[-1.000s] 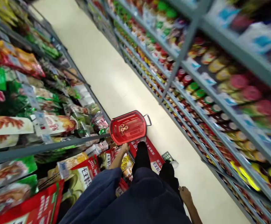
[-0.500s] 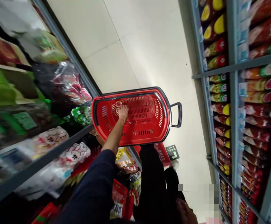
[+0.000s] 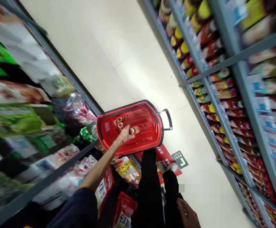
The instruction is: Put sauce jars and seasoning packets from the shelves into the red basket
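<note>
"What did your left hand (image 3: 125, 135) have?"

"A jar (image 3: 135, 130), right there within the outline of the basket (image 3: 142, 144)! My fingers curled round near its gold-rimmed end, probably the easiest part to grasp from above. Whether it cleared the basket's bottom, I couldn't tell."

"Any others?"

"Yes, two more jars (image 3: 120, 125), side by side toward the basket's left end, just beyond my fingers. Bunched there, I'd guess, they kept each other from rolling."

"And the right hand (image 3: 187, 213)?"

"Well apart from the basket, beside my leg (image 3: 171, 190), fingers loosely bent. The palm was hidden, so I couldn't tell if it held anything."

"Further out?"

"The handle (image 3: 169, 118) jutted from the basket's right end, presumably for pulling. Below that end, an exit sign (image 3: 179, 159) lay flat, likely to guide walkers!"
</note>
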A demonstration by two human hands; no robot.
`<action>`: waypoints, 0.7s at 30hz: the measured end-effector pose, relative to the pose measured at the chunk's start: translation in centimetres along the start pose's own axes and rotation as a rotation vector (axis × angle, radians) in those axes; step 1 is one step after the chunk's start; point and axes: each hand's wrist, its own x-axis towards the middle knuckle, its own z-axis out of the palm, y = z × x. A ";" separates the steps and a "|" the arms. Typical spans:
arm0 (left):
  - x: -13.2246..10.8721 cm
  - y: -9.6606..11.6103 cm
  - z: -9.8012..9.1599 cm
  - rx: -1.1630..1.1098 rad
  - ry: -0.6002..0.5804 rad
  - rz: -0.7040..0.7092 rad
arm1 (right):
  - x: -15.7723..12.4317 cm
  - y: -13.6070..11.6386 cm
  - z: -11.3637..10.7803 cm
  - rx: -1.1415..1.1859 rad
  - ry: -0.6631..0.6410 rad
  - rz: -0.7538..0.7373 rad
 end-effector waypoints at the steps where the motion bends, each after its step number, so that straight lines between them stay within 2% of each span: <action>1: -2.5 2.3 -1.6 -0.011 -0.012 0.056 | -0.9 -0.4 0.4 0.018 0.008 -0.028; 4: -10.1 10.2 -6.6 -0.011 -0.043 0.261 | -3.6 -2.5 1.4 0.105 0.034 -0.172; 7: -17.8 19.1 -10.8 -0.069 -0.139 0.525 | -7.1 -5.9 0.8 0.187 0.092 -0.378; 10: -25.5 28.2 -14.1 -0.156 -0.329 0.742 | -11.3 -8.7 -2.6 0.285 0.228 -0.596; 12: -30.8 34.2 -15.5 -0.152 -0.449 0.825 | -14.5 -9.2 -5.8 0.358 0.310 -0.754; 14: -36.0 39.9 -16.2 -0.136 -0.530 0.869 | -17.8 -8.2 -9.0 0.443 0.371 -0.866; 16: -40.6 45.0 -16.1 -0.157 -0.566 0.890 | -21.1 -6.3 -12.1 0.572 0.431 -0.918; 18: -44.3 49.4 -15.3 -0.239 -0.550 0.914 | -24.1 -3.9 -15.1 0.747 0.470 -0.960; 21: -48.6 54.6 -13.5 -0.394 -0.499 0.943 | -27.9 -0.5 -19.8 1.012 0.438 -1.075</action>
